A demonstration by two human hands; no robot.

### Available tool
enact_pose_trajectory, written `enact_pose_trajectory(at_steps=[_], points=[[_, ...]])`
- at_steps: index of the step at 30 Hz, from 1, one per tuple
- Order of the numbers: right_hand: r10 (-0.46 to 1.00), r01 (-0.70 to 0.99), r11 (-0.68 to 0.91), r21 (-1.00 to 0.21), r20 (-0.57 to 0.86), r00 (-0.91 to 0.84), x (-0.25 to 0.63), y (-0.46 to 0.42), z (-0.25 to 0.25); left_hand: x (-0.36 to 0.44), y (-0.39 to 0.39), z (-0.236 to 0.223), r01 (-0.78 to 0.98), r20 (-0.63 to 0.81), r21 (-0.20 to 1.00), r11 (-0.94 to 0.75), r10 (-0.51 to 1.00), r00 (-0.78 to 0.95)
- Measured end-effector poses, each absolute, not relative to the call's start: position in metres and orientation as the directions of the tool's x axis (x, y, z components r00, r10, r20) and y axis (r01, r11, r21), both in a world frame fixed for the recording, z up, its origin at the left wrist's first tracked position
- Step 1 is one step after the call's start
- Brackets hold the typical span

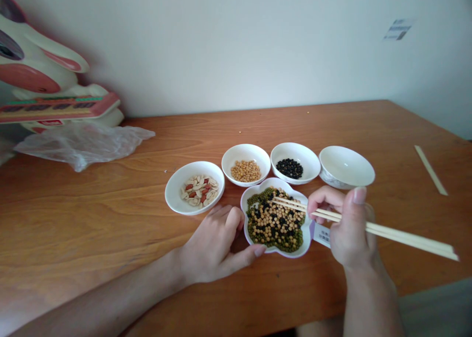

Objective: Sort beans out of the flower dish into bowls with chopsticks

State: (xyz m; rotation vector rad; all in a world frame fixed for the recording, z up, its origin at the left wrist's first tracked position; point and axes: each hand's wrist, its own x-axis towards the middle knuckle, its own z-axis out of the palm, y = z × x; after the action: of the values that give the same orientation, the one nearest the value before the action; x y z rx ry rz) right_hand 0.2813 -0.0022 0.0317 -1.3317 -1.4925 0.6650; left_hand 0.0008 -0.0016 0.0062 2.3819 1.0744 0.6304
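A flower-shaped dish (pixel 307 232) with a pale rim holds mixed green, black and yellow beans (pixel 275 219). My left hand (pixel 217 243) grips its left side, the thumb along the front rim and the other fingers curled against the wall. A pair of wooden chopsticks (pixel 401 233) is held in my right hand (pixel 352 224), to the right of the dish. Their tips reach down to the beans near the dish's upper middle; whether a bean is between them I cannot tell. Under my right hand a printed white label (pixel 322 234) partly shows.
Behind the dish stand white bowls: one with peanuts (pixel 199 190), one with soybeans (pixel 246 170), one with black beans (pixel 289 168), and an empty bowl (pixel 346 166). A wooden stick (pixel 430 170) lies far right. A plastic bag (pixel 84 142) and a cow-shaped toy keyboard (pixel 55 108) are left.
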Motion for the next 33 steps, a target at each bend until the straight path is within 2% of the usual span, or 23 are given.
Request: enact_pose_trajectory(at_steps=[12,17,25,27,30,33], points=[[0.928,0.401,0.209,-0.892,0.310,0.207,0.270,-0.008,0.042,0.002,-0.002,0.008,0.568,0.220,0.572,-0.592,0.777,0.589],[0.922,0.326,0.248,-0.912,0.325,0.210,0.282,-0.001,0.036,0.001,-0.002,0.006,0.571,0.222,0.567,-0.594,0.778,0.588],[0.768,0.321,0.382,-0.866,0.491,0.411,0.250,0.015,0.053,0.000,-0.003,0.007,0.551,0.244,0.572,-0.608,0.767,0.593],[0.813,0.269,0.379,-0.885,0.458,0.360,0.238,0.020,0.056,0.000,-0.003,0.007,0.553,0.247,0.571,-0.607,0.769,0.589],[0.850,0.313,0.377,-0.872,0.460,0.258,0.232,0.023,0.059,0.000,-0.003,0.007,0.549,0.249,0.575,-0.606,0.770,0.588],[0.827,0.280,0.405,-0.870,0.480,0.293,0.249,0.017,0.057,0.000,-0.002,0.008,0.541,0.256,0.577,-0.612,0.764,0.592]])
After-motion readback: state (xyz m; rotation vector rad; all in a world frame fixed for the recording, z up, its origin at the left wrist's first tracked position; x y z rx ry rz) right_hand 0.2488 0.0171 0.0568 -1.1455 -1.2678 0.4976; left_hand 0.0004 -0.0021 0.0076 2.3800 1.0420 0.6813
